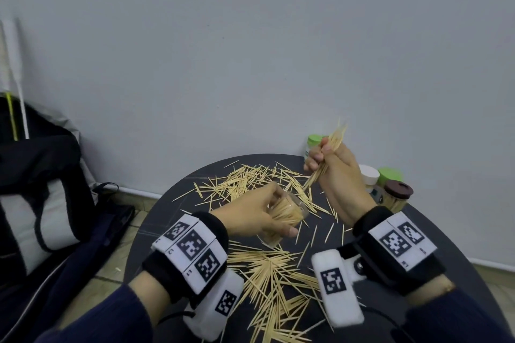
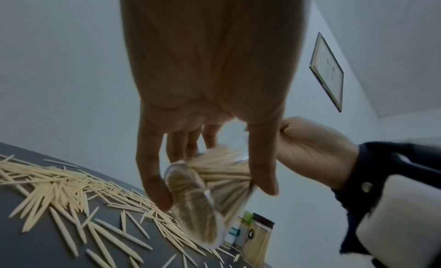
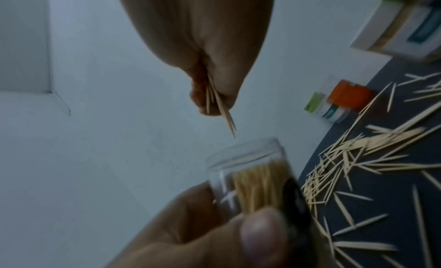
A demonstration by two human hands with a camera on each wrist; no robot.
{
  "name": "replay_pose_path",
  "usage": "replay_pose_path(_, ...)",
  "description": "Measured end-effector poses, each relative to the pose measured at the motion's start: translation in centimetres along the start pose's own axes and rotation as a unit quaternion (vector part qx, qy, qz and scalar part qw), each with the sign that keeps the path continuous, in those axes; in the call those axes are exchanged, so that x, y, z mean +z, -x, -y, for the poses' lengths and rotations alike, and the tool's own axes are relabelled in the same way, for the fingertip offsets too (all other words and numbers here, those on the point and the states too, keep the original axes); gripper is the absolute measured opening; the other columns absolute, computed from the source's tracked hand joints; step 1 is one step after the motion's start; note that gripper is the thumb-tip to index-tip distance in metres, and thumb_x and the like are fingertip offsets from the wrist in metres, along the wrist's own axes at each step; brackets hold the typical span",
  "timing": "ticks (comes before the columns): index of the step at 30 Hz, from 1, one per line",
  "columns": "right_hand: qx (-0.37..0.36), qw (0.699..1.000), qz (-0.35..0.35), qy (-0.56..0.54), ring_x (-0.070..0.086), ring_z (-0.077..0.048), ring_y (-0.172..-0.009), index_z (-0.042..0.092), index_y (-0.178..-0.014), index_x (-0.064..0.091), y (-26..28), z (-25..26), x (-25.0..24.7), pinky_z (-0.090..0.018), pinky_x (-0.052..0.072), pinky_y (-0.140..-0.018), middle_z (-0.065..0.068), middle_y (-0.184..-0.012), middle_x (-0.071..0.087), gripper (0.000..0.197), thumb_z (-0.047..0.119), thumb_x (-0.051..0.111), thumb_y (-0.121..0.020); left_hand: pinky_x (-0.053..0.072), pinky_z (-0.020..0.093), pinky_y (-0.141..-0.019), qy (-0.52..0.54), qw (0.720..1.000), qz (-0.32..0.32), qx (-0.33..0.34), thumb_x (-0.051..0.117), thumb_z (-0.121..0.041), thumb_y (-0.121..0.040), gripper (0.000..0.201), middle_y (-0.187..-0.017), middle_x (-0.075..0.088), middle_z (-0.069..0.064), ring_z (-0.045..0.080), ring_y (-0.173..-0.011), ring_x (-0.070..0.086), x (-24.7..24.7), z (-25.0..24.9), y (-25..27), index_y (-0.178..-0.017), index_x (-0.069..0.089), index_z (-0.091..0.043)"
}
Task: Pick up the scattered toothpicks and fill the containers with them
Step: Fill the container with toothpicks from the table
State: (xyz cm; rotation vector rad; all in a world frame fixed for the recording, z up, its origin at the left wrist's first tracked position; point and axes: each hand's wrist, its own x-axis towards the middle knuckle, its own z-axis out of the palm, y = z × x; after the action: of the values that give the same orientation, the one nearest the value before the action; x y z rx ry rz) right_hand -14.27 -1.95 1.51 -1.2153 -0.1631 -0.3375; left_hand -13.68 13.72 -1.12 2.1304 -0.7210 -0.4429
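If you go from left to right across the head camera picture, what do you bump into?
Black bag → left hand gripping the clear jar → right hand gripping a toothpick bunch → white-lidded jar → brown-lidded jar.

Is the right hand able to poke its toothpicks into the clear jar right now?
Probably yes. The right hand grips a toothpick bundle just beyond the clear jar, which the left hand holds tilted, its open mouth facing the bundle with nothing between.
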Motion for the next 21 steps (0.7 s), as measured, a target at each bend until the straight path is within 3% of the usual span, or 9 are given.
replay_pose_path(3, -0.012, 1.0, -0.009, 0.022, 0.047, -0.004, -0.05, 0.015, -0.086, 0.041, 0.6, -0.4, 0.6, -0.019, 0.039, -0.061, 0.008, -0.056, 0.043, 0.026, 0.008, 0.022, -0.103, 0.043, 0.01, -0.065, 0.017, 0.999, -0.038, 0.021, 0.077, -0.028, -0.074, 0.053, -0.097, 0.052, -0.012, 0.002, -0.08, 0.054, 0.2, -0.2, -0.1, -0.116, 0.045, -0.018)
replay_pose_path(5, -0.004, 0.999, -0.006, 0.051, 0.054, -0.005, -0.054, 0.015, -0.087, 0.043, 1.3, -0.9, 1.0, -0.017, 0.045, -0.06, 0.004, -0.06, 0.045, 0.025, 0.009, 0.024, -0.103, 0.043, 0.015, -0.066, 0.023, 0.997, -0.072, 0.035, 0.079, -0.029, -0.073, 0.055, -0.101, 0.053, -0.007, 0.005, -0.079, 0.053, 0.2, -0.3, -0.2, -0.116, 0.047, -0.016)
replay_pose_path(8, 0.015, 0.999, -0.002, 0.031, 0.06, -0.005, -0.058, 0.015, -0.089, 0.044, 2.0, -1.2, 1.6, -0.016, 0.05, -0.054, -0.003, -0.066, 0.046, 0.023, 0.01, 0.026, -0.102, 0.047, 0.022, -0.074, 0.013, 0.994, -0.099, 0.048, 0.08, -0.03, -0.072, 0.061, -0.11, 0.054, -0.004, 0.007, -0.085, 0.053, 0.2, -0.2, -0.4, -0.121, 0.047, -0.015)
replay_pose_path(12, 0.03, 0.999, -0.019, 0.035, 0.06, -0.006, -0.062, 0.013, -0.093, 0.046, 2.3, -1.4, 1.9, -0.016, 0.053, -0.058, -0.004, -0.073, 0.056, 0.018, 0.009, 0.03, -0.101, 0.048, 0.025, -0.084, 0.022, 0.992, -0.11, 0.062, 0.081, -0.033, -0.07, 0.072, -0.116, 0.055, -0.003, 0.009, -0.092, 0.054, 0.2, 0.0, -0.7, -0.131, 0.044, -0.017)
replay_pose_path(15, 0.054, 0.996, -0.034, 0.061, 0.058, -0.007, -0.069, 0.014, -0.092, 0.052, 2.5, -1.7, 1.8, -0.013, 0.05, -0.06, -0.004, -0.083, 0.059, 0.019, 0.008, 0.035, -0.1, 0.048, 0.014, -0.076, 0.061, 0.986, -0.131, 0.081, 0.08, -0.027, -0.072, 0.067, -0.108, 0.055, -0.014, 0.0, -0.084, 0.054, 0.1, -0.2, -0.7, -0.128, 0.043, -0.025)
replay_pose_path(17, 0.067, 0.996, -0.02, 0.057, 0.06, -0.003, -0.066, 0.008, -0.098, 0.055, 2.6, -1.6, 1.8, -0.011, 0.049, -0.059, 0.0, -0.083, 0.06, 0.019, 0.008, 0.036, -0.099, 0.046, 0.008, -0.07, 0.066, 0.985, -0.14, 0.081, 0.079, -0.024, -0.074, 0.063, -0.105, 0.054, -0.017, -0.003, -0.081, 0.054, 0.0, -0.3, -0.6, -0.125, 0.042, -0.028)
replay_pose_path(21, 0.044, 0.998, 0.005, 0.047, 0.064, 0.006, -0.066, -0.001, -0.107, 0.053, 2.8, -1.5, 2.1, -0.008, 0.048, -0.057, -0.002, -0.095, 0.067, 0.027, 0.011, 0.03, -0.101, 0.048, 0.019, -0.071, 0.042, 0.983, -0.169, 0.064, 0.079, -0.031, -0.073, 0.052, -0.105, 0.057, -0.004, 0.01, -0.085, 0.059, -0.1, 0.0, -0.9, -0.113, 0.049, -0.019)
